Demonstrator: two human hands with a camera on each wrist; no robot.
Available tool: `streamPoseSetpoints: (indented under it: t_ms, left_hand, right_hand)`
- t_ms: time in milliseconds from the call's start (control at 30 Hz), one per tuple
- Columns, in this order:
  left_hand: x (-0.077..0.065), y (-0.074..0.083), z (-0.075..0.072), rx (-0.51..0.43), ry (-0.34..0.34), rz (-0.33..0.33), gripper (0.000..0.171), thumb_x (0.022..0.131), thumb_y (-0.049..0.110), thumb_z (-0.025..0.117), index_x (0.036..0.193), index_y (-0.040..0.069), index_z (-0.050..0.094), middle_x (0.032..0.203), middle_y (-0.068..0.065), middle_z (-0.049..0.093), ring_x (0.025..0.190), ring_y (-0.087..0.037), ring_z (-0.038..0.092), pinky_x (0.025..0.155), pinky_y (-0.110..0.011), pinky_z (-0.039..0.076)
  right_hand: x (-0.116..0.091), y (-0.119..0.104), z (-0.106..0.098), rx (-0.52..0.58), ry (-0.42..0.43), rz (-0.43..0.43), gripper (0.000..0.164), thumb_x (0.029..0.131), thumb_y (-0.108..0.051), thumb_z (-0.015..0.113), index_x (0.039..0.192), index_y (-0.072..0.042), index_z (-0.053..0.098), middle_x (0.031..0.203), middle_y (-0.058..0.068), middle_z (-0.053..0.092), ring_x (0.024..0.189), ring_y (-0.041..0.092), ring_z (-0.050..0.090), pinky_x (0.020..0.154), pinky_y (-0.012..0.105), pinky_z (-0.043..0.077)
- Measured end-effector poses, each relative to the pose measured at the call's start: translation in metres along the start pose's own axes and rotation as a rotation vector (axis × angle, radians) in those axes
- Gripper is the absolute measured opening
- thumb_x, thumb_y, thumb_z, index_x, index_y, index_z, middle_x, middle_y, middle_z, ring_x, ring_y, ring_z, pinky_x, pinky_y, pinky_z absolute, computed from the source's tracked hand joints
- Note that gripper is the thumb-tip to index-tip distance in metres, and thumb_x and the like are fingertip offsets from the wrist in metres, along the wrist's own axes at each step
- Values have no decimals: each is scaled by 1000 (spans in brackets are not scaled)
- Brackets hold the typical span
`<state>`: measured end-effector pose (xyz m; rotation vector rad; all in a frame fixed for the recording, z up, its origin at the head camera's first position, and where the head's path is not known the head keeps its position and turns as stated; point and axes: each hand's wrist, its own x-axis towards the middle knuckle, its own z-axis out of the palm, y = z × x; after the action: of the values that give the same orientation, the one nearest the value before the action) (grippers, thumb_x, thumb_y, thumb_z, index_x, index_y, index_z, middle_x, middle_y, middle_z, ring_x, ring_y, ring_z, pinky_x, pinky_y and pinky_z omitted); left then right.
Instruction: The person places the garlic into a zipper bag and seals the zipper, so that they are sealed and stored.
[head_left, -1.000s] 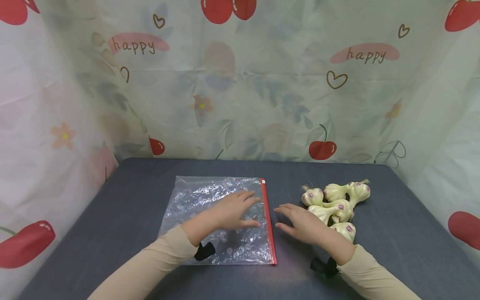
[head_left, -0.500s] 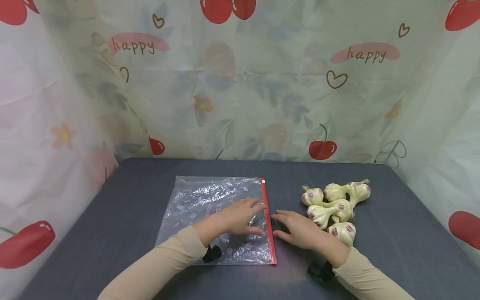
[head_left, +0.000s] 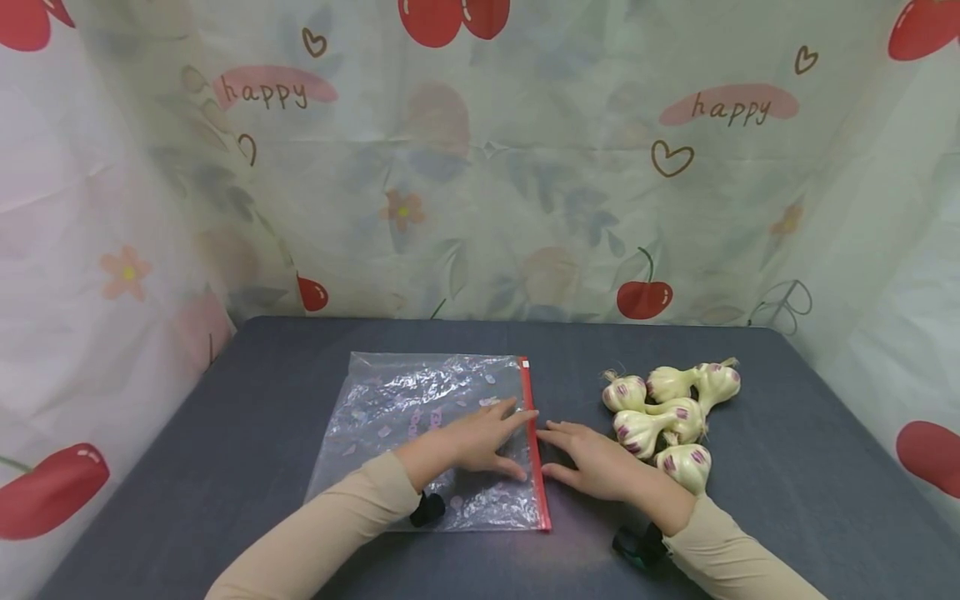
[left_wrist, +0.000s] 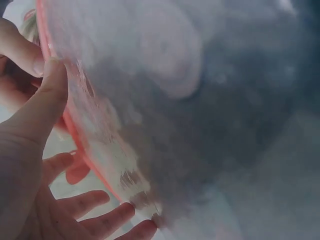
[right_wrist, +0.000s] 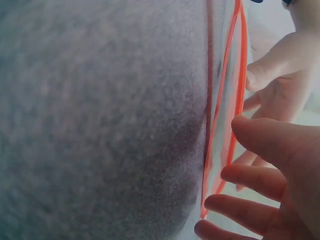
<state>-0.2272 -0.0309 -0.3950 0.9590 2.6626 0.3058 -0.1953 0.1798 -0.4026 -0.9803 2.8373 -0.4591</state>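
Note:
A clear plastic zip bag point(head_left: 375, 400) lies flat on the dark table, its red zip edge point(head_left: 542, 500) facing right. Over the bag, my left hand point(head_left: 476, 440) has its fingers spread toward that edge. Just right of the edge, my right hand point(head_left: 600, 462) reaches toward it with fingers extended and slightly bent. In the right wrist view, two red strips point(right_wrist: 243, 65) stand a little apart near the fingertips of my right hand point(right_wrist: 285, 170). The left wrist view puts my left thumb point(left_wrist: 47, 95) beside the red edge; contact is hard to tell.
Several garlic bulbs point(head_left: 637, 433) lie grouped right of the bag, close to my right forearm. The dark table point(head_left: 255, 400) has a patterned curtain point(head_left: 487, 233) behind it and at its sides. Black wrist devices point(head_left: 640, 546) show under both wrists.
My left hand has moved right and slightly down to the red zip edge. My right hand has shifted slightly left toward the same edge. The bag and garlic stay in place.

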Motion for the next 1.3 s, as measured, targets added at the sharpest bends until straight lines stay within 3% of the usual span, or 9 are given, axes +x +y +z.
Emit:
streamPoseSetpoints:
  t_ms: [167, 333, 600, 1100, 1200, 1300]
  left_hand:
    - [1, -1, 4, 5, 5, -4, 87, 78, 53, 67, 148, 28, 22, 155, -12, 19, 139, -35, 30, 108, -48, 35]
    - [3, -4, 5, -1, 27, 16, 81, 78, 49, 69, 145, 24, 30, 155, -14, 21, 139, -35, 31, 108, -48, 35]
    - [8, -7, 4, 9, 104, 113, 50, 79, 44, 70, 115, 16, 50, 147, -13, 37, 127, -27, 48, 101, -39, 44]
    - [0, -3, -8, 26, 195, 142, 43, 81, 45, 67, 105, 14, 49, 145, -13, 42, 115, -25, 58, 88, -36, 51]
    - [-5, -2, -12, 24, 217, 135, 44, 80, 47, 67, 105, 15, 49, 131, -7, 55, 100, -20, 62, 76, -32, 51]
    - [-9, -2, -18, 18, 249, 139, 44, 80, 47, 67, 102, 15, 49, 108, -2, 60, 82, -15, 58, 65, -26, 46]
  right_hand:
    - [1, -1, 0, 53, -7, -37, 48, 91, -27, 60, 132, -3, 51, 134, 22, 52, 126, 38, 48, 101, 52, 40]
    - [2, -6, 1, 70, -28, -65, 48, 91, -25, 60, 132, -1, 51, 136, 21, 50, 127, 38, 47, 102, 52, 39]
    - [4, -10, 2, 84, -48, -72, 48, 92, -27, 58, 133, -4, 50, 138, 19, 49, 131, 40, 42, 103, 53, 37]
    - [6, -8, 4, 67, -18, -73, 44, 93, -25, 58, 130, -2, 53, 140, 25, 44, 130, 47, 39, 104, 55, 35]
    - [6, -6, 4, 63, -26, -73, 45, 93, -26, 58, 130, -2, 53, 140, 26, 43, 130, 48, 39, 104, 56, 35]
    - [6, -5, 4, 72, -45, -57, 45, 93, -26, 57, 132, -3, 52, 142, 26, 41, 131, 49, 36, 104, 56, 34]
